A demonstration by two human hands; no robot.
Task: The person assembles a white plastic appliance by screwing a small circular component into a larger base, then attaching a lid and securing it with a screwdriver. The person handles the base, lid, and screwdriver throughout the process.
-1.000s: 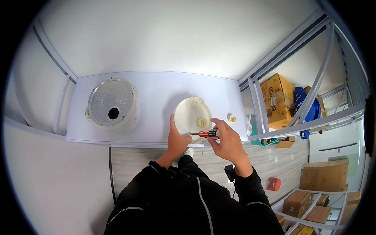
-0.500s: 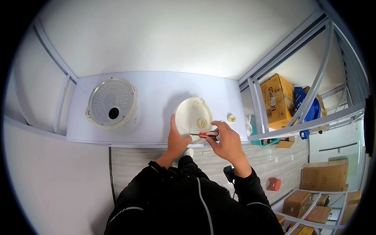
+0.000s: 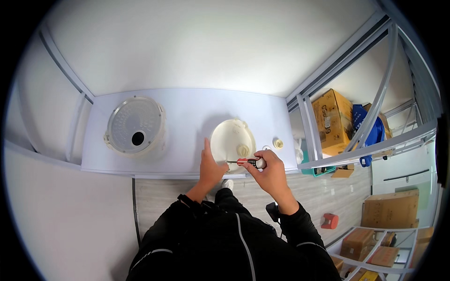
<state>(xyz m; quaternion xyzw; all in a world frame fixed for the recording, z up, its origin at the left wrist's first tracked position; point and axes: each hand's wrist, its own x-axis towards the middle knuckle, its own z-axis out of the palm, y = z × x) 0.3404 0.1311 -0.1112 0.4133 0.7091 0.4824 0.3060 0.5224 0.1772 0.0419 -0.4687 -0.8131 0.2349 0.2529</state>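
Note:
A shallow, round cream plastic cover (image 3: 225, 136) is tilted up at the table's front edge. My left hand (image 3: 211, 166) grips it along its lower left rim, thumb pointing inward. In my right hand (image 3: 272, 173) is a screwdriver (image 3: 248, 162) with a red, black and white handle, held between thumb and fingers. Its shaft points left across the cover's near part, the tip beside my left thumb. What the tip touches is too small to tell. A small cream ring-shaped fitting (image 3: 243, 150) sits on the cover, just beyond the screwdriver.
A similar fitting (image 3: 278, 143) lies on the white table (image 3: 187, 112), right of the cover. At the left stands a round tub (image 3: 136, 124) with a clear lid and a dark hole. Metal shelving (image 3: 311, 126) with boxes (image 3: 330, 122) borders the right. A red stool (image 3: 329, 221) is on the floor.
The screwdriver's handle has turned, and its white end now shows. My right fingers have shifted round it. The cover stays in my left hand, and the whole view has moved slightly.

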